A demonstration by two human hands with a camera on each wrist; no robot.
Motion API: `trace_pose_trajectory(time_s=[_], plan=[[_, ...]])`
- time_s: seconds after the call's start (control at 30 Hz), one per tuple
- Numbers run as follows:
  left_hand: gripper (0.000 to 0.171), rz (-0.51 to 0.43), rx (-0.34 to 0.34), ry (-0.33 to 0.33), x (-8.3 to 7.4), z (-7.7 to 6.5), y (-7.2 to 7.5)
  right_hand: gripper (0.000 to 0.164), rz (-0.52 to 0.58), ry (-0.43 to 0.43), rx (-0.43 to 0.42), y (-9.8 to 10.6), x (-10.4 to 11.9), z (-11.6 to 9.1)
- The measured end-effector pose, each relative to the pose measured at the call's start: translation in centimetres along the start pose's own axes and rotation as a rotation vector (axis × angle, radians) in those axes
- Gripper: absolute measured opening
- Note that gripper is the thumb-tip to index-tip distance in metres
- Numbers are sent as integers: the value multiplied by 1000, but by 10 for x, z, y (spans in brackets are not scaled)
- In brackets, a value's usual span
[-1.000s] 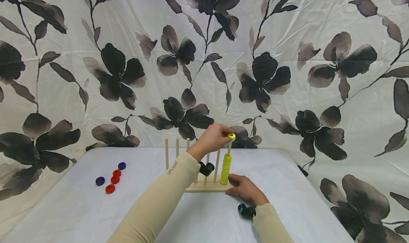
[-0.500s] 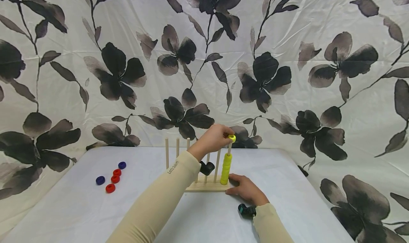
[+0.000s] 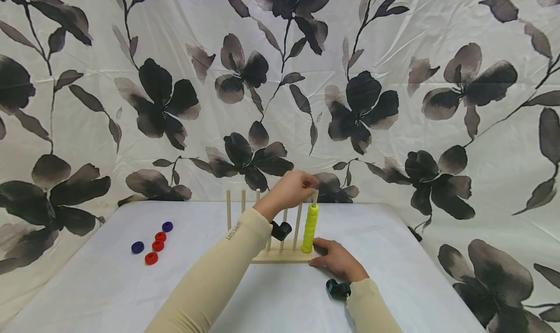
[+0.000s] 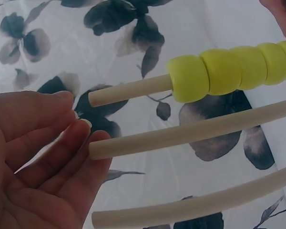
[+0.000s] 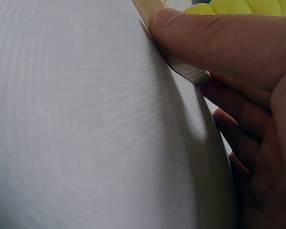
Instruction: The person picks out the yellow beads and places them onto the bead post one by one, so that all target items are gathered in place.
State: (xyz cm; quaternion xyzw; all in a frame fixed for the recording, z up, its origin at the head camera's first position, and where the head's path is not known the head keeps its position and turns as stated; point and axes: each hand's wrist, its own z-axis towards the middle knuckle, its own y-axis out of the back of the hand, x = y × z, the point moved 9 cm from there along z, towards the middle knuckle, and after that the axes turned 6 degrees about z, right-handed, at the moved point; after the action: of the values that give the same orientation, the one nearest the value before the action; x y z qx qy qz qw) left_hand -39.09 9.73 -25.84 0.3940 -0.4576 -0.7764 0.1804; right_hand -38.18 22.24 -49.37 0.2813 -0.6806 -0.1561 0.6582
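A wooden peg rack [image 3: 282,259] stands upright on the table, several pegs rising from its base. Its rightmost peg carries a stack of yellow ring beads [image 3: 309,228], with bare wood showing above the top bead [image 4: 188,78]. My left hand [image 3: 292,189] is beside that peg's tip; in the left wrist view its loosely bent fingers have nothing between them. A neighbouring peg [image 4: 148,139] ends by those fingertips, touching or not I cannot tell. My right hand [image 3: 339,260] grips the right end of the base, its thumb [image 5: 200,43] along the front edge.
On the left of the white table [image 3: 109,284] lie several loose ring beads, among them a red bead [image 3: 150,258] and a blue bead [image 3: 137,247]. A floral cloth [image 3: 280,80] hangs behind the table.
The yellow bead that my left hand held at the peg's tip has been let go and slid down onto the stack. My right hand has stayed on the base.
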Motion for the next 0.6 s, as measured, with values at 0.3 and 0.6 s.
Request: trace_pose_trajectory(time_s=[0.3, 0.6], plan=[[29, -16, -51, 15, 14, -12, 20, 73, 8, -7, 7, -2, -2, 2], [30, -4, -131, 48, 45, -40, 50, 74, -39, 13, 13, -1, 3, -2]])
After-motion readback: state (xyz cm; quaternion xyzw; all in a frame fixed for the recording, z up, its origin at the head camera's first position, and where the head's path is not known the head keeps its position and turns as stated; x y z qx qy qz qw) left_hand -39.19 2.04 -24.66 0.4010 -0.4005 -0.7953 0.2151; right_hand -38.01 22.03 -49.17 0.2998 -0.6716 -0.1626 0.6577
